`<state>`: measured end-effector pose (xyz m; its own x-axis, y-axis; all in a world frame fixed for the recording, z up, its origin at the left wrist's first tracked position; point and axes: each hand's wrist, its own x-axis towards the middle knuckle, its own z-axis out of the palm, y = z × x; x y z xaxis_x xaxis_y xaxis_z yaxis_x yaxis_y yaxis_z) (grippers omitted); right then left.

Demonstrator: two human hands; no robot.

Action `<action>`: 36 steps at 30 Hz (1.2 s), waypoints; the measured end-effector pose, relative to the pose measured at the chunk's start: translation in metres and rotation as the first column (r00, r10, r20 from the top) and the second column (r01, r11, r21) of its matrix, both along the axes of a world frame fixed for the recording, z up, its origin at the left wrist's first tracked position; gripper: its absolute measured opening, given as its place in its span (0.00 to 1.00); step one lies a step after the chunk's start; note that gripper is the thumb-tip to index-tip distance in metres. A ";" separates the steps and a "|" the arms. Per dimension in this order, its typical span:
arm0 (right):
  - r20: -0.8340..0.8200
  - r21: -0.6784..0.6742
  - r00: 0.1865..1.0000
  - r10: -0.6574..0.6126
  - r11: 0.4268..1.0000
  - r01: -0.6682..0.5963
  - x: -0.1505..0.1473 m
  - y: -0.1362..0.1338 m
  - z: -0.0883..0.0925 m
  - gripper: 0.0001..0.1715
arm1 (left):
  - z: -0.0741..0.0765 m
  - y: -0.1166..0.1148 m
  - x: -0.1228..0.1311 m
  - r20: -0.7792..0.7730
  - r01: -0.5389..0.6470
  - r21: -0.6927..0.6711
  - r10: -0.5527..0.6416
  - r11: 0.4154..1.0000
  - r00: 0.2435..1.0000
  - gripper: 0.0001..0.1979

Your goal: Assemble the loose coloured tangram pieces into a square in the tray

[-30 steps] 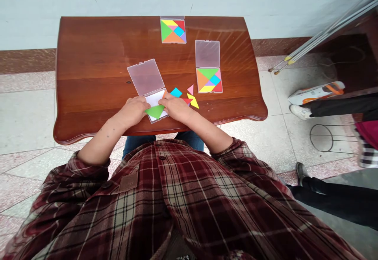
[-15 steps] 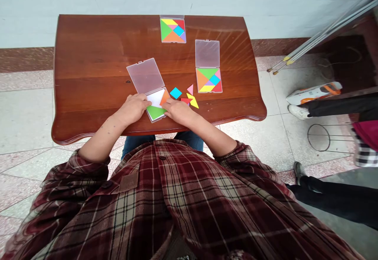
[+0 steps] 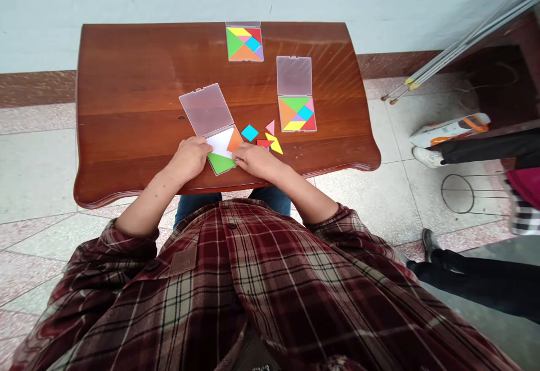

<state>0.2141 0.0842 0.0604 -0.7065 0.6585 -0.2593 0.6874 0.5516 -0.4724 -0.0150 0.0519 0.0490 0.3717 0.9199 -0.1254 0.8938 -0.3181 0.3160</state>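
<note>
Green triangle (image 3: 220,164) settled into box (image 3: 218,141), beside right hand (image 3: 255,161); orange triangle (image 3: 234,139) beyond same hand less covered now.

Green on the front triangle (image 3: 220,163), orange on the rear triangle (image 3: 234,140), blue on the diamond (image 3: 250,132), maroon-and-cream plaid on the shirt (image 3: 278,281).

Our left hand (image 3: 190,156) and right hand (image 3: 254,159) touch an open case (image 3: 206,109) holding a green triangle (image 3: 220,163) and an orange triangle (image 3: 234,140); a blue square (image 3: 250,132) lies nearby.
</note>
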 end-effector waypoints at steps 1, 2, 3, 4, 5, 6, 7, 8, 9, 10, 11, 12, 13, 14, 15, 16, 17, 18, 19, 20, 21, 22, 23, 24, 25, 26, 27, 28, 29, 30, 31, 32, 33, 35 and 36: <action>-0.053 -0.006 0.998 -0.034 0.999 0.034 0.003 0.001 0.000 0.11 | 0.002 -0.002 0.002 -0.009 -0.030 0.018 0.031 0.999 0.999 0.19; -0.102 -0.008 0.992 -0.076 0.997 0.075 0.007 0.003 -0.001 0.11 | 0.005 -0.005 0.005 -0.015 -0.051 0.034 0.052 0.998 0.999 0.19; -0.143 -0.006 0.983 -0.118 0.993 0.119 0.011 0.004 -0.001 0.11 | 0.008 -0.007 0.008 -0.011 -0.053 0.038 0.053 0.998 0.999 0.18; -0.174 -0.004 0.972 -0.156 0.987 0.158 0.015 0.006 -0.001 0.11 | 0.010 -0.010 0.011 -0.004 -0.033 0.031 0.033 0.999 0.999 0.17; -0.198 -0.003 0.962 -0.186 0.982 0.189 0.019 0.007 -0.001 0.11 | 0.012 -0.013 0.014 0.004 -0.011 0.024 0.010 1.000 1.000 0.16; -0.216 -0.005 0.954 -0.207 0.978 0.211 0.023 0.008 0.000 0.11 | 0.014 -0.015 0.017 0.012 0.005 0.021 -0.005 1.000 1.000 0.15; -0.230 -0.009 0.948 -0.219 0.975 0.223 0.026 0.009 0.000 0.11 | 0.015 -0.017 0.019 0.018 0.018 0.018 -0.018 1.000 1.000 0.15; -0.239 -0.015 0.944 -0.228 0.973 0.231 0.027 0.009 0.000 0.11 | 0.015 -0.019 0.020 0.024 0.028 0.016 -0.029 0.999 0.999 0.15; -0.244 -0.020 0.941 -0.234 0.971 0.237 0.028 0.009 -0.001 0.11 | 0.015 -0.020 0.021 0.027 0.037 0.015 -0.037 0.999 0.999 0.15; -0.245 -0.026 0.940 -0.236 0.971 0.237 0.028 0.008 -0.001 0.10 | 0.014 -0.020 0.021 0.026 0.048 0.013 -0.048 0.999 0.998 0.15; -0.244 -0.033 0.942 -0.232 0.972 0.231 0.026 0.007 -0.002 0.09 | 0.014 -0.020 0.021 0.022 0.059 0.012 -0.059 0.998 0.998 0.14; -0.243 -0.041 0.944 -0.221 0.975 0.218 0.025 0.006 -0.003 0.09 | 0.014 -0.021 0.020 0.014 0.071 0.011 -0.071 0.997 0.997 0.14; -0.241 -0.048 0.948 -0.208 0.978 0.202 0.023 0.005 -0.004 0.08 | 0.014 -0.021 0.019 0.003 0.079 0.011 -0.079 0.997 0.997 0.13; -0.239 -0.054 0.952 -0.192 0.981 0.185 0.020 0.005 -0.005 0.08 | 0.014 -0.021 0.018 -0.010 0.082 0.013 -0.082 0.997 0.997 0.12; -0.235 -0.056 0.955 -0.179 0.984 0.171 0.019 0.004 -0.006 0.08 | 0.015 -0.020 0.017 -0.023 0.083 0.012 -0.082 0.997 0.996 0.12; -0.228 -0.051 0.958 -0.174 0.985 0.166 0.017 0.004 -0.008 0.09 | 0.015 -0.020 0.016 -0.037 0.082 0.008 -0.081 0.997 0.996 0.12; -0.217 -0.039 0.959 -0.181 0.983 0.177 0.016 0.003 -0.009 0.09 | 0.016 -0.020 0.016 -0.051 0.078 0.000 -0.078 0.997 0.996 0.12; -0.200 -0.021 0.959 -0.199 0.980 0.199 0.015 0.003 -0.010 0.10 | 0.017 -0.020 0.016 -0.065 0.074 -0.014 -0.075 0.997 0.995 0.12; -0.179 0.001 0.958 -0.223 0.974 0.227 0.014 0.002 -0.010 0.11 | 0.018 -0.019 0.016 -0.078 0.069 -0.030 -0.072 0.997 0.994 0.12; -0.158 0.026 0.957 -0.245 0.967 0.252 0.013 0.002 -0.011 0.12 | 0.019 -0.019 0.017 -0.090 0.063 -0.047 -0.067 0.997 0.994 0.12; -0.138 0.051 0.956 -0.257 0.963 0.266 0.013 0.001 -0.011 0.13 | 0.019 -0.019 0.018 -0.098 0.053 -0.059 -0.058 0.997 0.993 0.12; -0.119 0.072 0.959 -0.258 0.961 0.268 0.012 0.000 -0.012 0.14 | 0.019 -0.018 0.019 -0.101 0.041 -0.065 -0.048 0.997 0.994 0.12; -0.099 0.088 0.963 -0.249 0.962 0.258 0.011 -0.001 -0.012 0.16 | 0.018 -0.018 0.020 -0.101 0.029 -0.065 -0.036 0.997 0.994 0.12; -0.081 0.099 0.968 -0.237 0.965 0.244 0.010 -0.002 -0.012 0.17 | 0.018 -0.019 0.021 -0.099 0.018 -0.060 -0.024 0.998 0.995 0.12; -0.067 0.105 0.972 -0.226 0.967 0.232 0.010 -0.003 -0.012 0.18 | 0.017 -0.019 0.022 -0.097 0.009 -0.049 -0.014 0.999 0.995 0.12; -0.058 0.107 0.974 -0.220 0.969 0.225 0.009 -0.004 -0.012 0.18 | 0.016 -0.020 0.023 -0.094 0.004 -0.036 -0.008 0.999 0.996 0.12; -0.053 0.106 0.974 -0.219 0.969 0.224 0.009 -0.004 -0.012 0.19 | 0.015 -0.021 0.024 -0.091 0.001 -0.021 -0.003 1.000 0.996 0.12; -0.053 0.105 0.974 -0.221 0.969 0.226 0.009 -0.005 -0.012 0.19 | 0.015 -0.022 0.025 -0.091 -0.003 -0.007 0.003 1.000 0.996 0.12; -0.056 0.103 0.973 -0.223 0.968 0.228 0.009 -0.005 -0.013 0.19 | 0.015 -0.023 0.025 -0.092 -0.009 0.005 0.010 1.000 0.996 0.12; -0.058 0.101 0.972 -0.226 0.968 0.231 0.009 -0.005 -0.013 0.20 | 0.015 -0.024 0.026 -0.095 -0.017 0.012 0.018 1.000 0.995 0.13; -0.058 0.098 0.972 -0.227 0.968 0.232 0.009 -0.005 -0.014 0.20 | 0.016 -0.026 0.027 -0.102 -0.027 0.012 0.029 1.000 0.994 0.14; -0.058 0.096 0.972 -0.227 0.968 0.231 0.010 -0.005 -0.014 0.20 | 0.017 -0.027 0.028 -0.110 -0.038 0.006 0.039 0.999 0.993 0.14; -0.058 0.095 0.973 -0.225 0.969 0.230 0.010 -0.005 -0.014 0.20 | 0.019 -0.028 0.030 -0.120 -0.050 -0.005 0.049 0.999 0.992 0.15; -0.051 0.098 0.974 -0.222 0.969 0.226 0.010 -0.006 -0.014 0.20 | 0.022 -0.030 0.034 -0.136 -0.075 -0.032 0.070 0.997 0.988 0.16; -0.044 0.102 0.974 -0.221 0.969 0.224 0.010 -0.006 -0.013 0.20 | 0.024 -0.031 0.036 -0.143 -0.088 -0.040 0.081 0.995 0.986 0.16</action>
<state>0.2237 0.0785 0.0472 -0.5459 0.8226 -0.1594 0.7839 0.4343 -0.4437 0.0214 0.0206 0.0727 0.2686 0.9392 -0.2140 0.9535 -0.2278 0.1971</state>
